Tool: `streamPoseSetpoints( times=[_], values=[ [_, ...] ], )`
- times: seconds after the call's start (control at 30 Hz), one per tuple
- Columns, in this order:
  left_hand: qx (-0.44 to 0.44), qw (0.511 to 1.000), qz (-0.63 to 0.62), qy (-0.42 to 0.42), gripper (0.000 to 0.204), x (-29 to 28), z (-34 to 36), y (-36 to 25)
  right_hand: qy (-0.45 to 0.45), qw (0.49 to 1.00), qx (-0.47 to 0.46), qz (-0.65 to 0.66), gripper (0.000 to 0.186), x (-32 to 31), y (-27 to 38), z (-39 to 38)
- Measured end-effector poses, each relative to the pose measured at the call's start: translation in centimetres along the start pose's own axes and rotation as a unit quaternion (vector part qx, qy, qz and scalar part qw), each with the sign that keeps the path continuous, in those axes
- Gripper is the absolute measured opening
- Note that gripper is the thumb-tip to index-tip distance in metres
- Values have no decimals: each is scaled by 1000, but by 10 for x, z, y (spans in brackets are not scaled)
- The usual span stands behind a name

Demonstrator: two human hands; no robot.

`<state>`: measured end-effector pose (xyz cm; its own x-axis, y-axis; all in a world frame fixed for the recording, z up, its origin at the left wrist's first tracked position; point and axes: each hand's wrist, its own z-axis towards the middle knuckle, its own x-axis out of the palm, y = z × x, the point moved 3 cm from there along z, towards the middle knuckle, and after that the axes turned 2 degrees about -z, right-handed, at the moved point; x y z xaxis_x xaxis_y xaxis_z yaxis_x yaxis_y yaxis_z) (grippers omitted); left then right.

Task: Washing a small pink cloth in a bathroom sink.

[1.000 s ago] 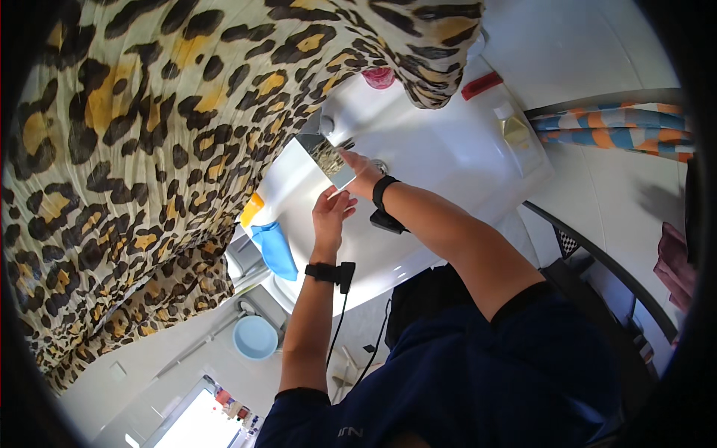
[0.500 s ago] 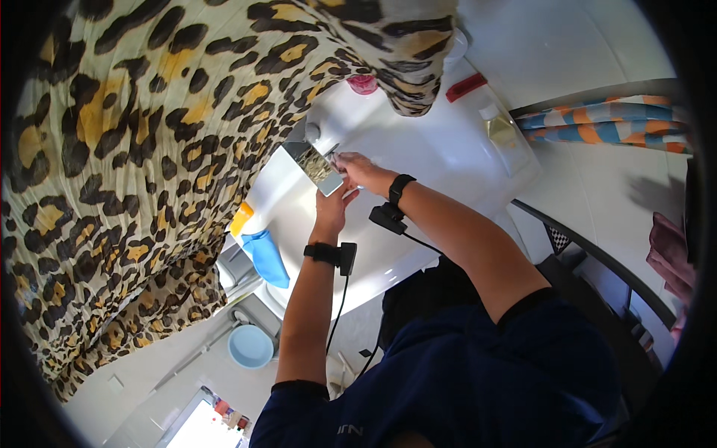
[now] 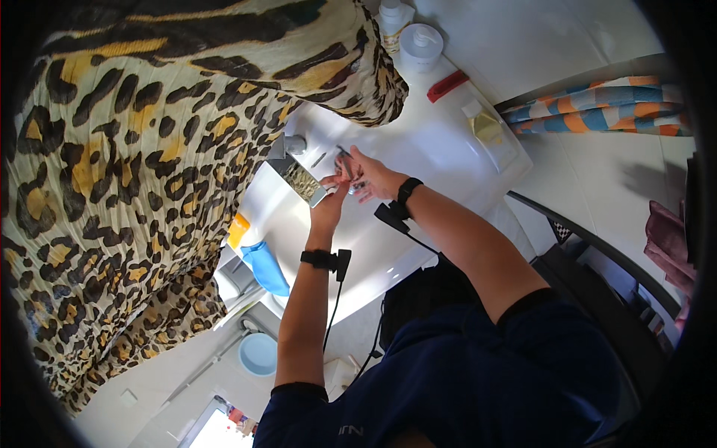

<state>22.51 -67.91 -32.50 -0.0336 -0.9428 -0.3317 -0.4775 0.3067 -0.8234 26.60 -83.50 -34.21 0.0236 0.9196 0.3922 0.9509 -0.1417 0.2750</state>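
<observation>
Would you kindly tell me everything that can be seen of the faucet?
The faucet is boxy and shiny, metal by its look, its flat top mirroring a spotted pattern. It juts over the white sink, slanting toward the picture's lower right. Its end lies close to the left hand; contact is unclear, and so is whether water runs.

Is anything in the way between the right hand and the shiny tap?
Yes, the left hand is: in this view it comes up between the right hand and the shiny tap, over the white sink. Nothing visible stands between the left hand and the tap.
</observation>
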Motion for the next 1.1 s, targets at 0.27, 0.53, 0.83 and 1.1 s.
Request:
streamPoseSetpoints(
  times=[0.27,0.53,0.83,1.1],
  values=[
    [244,939,241,2,15,-39,-50,-69,224,967,15,118,27,50,-10,37],
    [292,921,193,-171,24,-79,-68,-172,170,978,-47,107,7,75,-13,31],
    [341,908,200,-139,30,-56,-52,-204,-6,921,-223,-319,19,52,-15,8],
    [212,937,255,-106,29,-26,-54,-202,-101,779,-330,-523,33,2,-10,-23]
  ],
)
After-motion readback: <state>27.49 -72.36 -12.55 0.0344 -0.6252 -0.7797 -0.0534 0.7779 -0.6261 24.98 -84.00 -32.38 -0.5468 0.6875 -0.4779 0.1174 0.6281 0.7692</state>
